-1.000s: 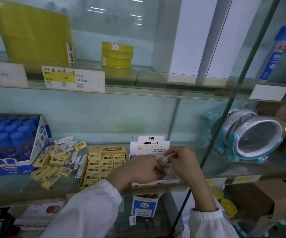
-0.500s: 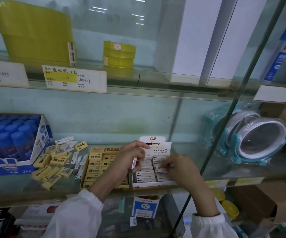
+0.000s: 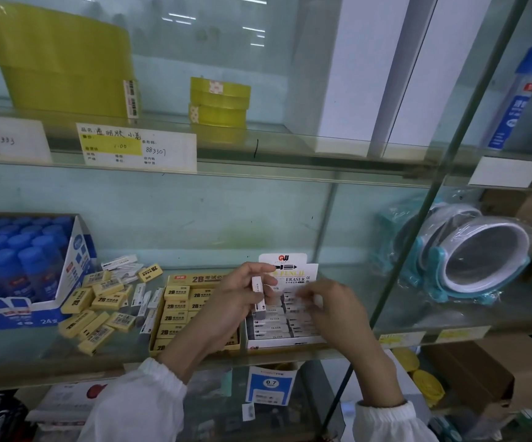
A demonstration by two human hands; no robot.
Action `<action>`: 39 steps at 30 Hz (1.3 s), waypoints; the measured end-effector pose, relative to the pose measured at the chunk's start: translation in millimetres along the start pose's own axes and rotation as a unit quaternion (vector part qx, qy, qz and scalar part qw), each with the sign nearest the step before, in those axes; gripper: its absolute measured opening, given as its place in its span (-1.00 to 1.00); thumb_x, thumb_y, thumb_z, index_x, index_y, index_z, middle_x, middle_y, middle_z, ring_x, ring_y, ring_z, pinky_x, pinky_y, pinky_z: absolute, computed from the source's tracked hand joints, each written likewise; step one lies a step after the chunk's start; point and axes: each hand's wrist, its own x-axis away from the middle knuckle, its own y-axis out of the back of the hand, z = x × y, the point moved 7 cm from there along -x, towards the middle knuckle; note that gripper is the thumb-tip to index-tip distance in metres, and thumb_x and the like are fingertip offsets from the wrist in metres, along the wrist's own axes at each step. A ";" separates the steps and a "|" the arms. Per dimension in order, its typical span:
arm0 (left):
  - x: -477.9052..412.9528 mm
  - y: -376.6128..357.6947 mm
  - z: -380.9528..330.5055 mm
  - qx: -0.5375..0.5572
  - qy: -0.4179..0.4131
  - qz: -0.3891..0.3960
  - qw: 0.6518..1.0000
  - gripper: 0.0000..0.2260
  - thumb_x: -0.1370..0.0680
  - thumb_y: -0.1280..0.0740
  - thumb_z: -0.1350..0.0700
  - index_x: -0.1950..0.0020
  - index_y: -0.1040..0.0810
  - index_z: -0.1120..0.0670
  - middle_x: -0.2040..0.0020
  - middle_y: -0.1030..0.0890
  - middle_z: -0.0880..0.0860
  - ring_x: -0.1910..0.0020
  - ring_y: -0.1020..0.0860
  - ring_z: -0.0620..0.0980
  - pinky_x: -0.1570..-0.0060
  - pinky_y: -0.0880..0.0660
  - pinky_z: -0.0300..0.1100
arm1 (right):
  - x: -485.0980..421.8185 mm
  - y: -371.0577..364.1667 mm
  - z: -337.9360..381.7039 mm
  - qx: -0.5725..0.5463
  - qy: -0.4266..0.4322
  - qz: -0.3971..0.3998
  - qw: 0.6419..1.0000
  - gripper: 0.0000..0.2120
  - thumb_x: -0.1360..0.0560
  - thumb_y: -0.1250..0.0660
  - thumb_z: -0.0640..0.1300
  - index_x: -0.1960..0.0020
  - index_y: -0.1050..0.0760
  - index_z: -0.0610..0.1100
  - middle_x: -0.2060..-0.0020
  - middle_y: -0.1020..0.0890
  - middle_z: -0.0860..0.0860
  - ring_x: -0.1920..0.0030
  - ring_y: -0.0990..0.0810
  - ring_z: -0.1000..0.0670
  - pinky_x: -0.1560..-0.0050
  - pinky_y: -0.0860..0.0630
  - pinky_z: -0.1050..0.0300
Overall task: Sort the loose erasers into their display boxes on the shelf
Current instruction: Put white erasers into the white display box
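1. The left hand [image 3: 236,301] is gripping a white eraser [image 3: 256,288] between thumb and curled fingers. It is holding the eraser upright, with the dark end pointing down.
2. That eraser is hanging just above the back-left corner of the white display box [image 3: 285,342], which is marked "ERASER". Whether it is touching the rows below cannot be told.
3. The right hand [image 3: 334,311] is hovering over the right side of the same box. It is motion-blurred, so whether its fingers are pinching anything cannot be told.
4. The white box is sitting at the front edge of the glass shelf [image 3: 35,352], and rows of white erasers are lying flat inside it.
5. Touching its left side, the yellow display box [image 3: 175,279] is holding rows of yellow 2B erasers, and the left forearm is crossing over it.
6. Further left, loose yellow erasers [image 3: 97,303] are lying scattered on the shelf. Loose white erasers [image 3: 143,299] are lying between that pile and the yellow box.
7. At the far left a blue box of glue sticks [image 3: 76,260] is standing.
8. On the shelf above, yellow tape rolls [image 3: 218,102] are sitting behind a price label [image 3: 137,149].
9. To the right, beyond a glass divider, a plastic-wrapped mirror [image 3: 484,256] is leaning.
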 end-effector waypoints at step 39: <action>9.9 68.9 -25.3 -0.241 -0.128 -0.240 0.932 -0.73 -0.57 -0.25 0.36 0.18 -0.64 0.08 0.28 -0.66 0.01 0.25 -0.60 -0.04 0.26 -0.55 -0.13 | -11.0 0.8 -20.5 0.002 -0.209 -0.068 0.976 -0.84 -0.50 -0.37 -0.07 0.20 -0.49 -0.11 0.24 -0.62 -0.01 0.32 -0.58 0.00 0.45 -0.33 0.23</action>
